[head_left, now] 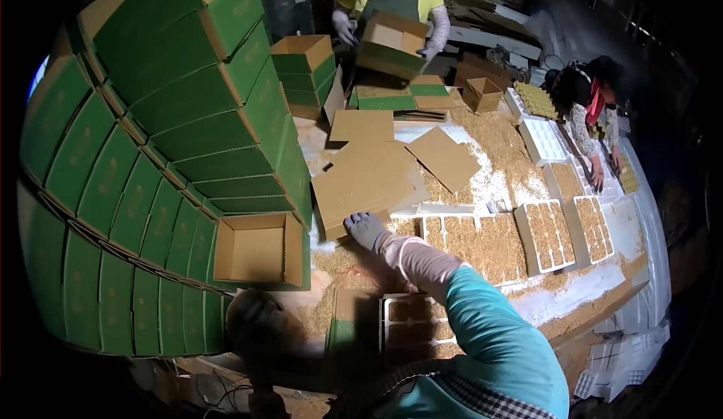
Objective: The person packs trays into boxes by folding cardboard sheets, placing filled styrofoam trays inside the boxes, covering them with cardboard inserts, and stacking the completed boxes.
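Note:
My right hand (pixel 367 232), in a pale glove with a teal sleeve behind it, is at the near edge of a flat brown cardboard sheet (pixel 369 174), its fingers closed over that edge. Smaller cardboard pieces (pixel 443 158) lie beside and on the sheet. To the left of the hand stands an open, empty-looking box (pixel 260 249) with brown inner walls. Below the hand are a white-framed tray (pixel 418 321) of brown grainy filling and a green-and-brown folded carton (pixel 344 321), partly in shadow. My left hand does not show.
Tall stacks of green boxes (pixel 203 110) rise on the left. Across the table a person holds an open box (pixel 392 42). Another person's hands (pixel 596 172) work at the right, near white trays (pixel 542 142). Filled trays (pixel 545 234) and loose brown grains (pixel 501 144) cover much of the table.

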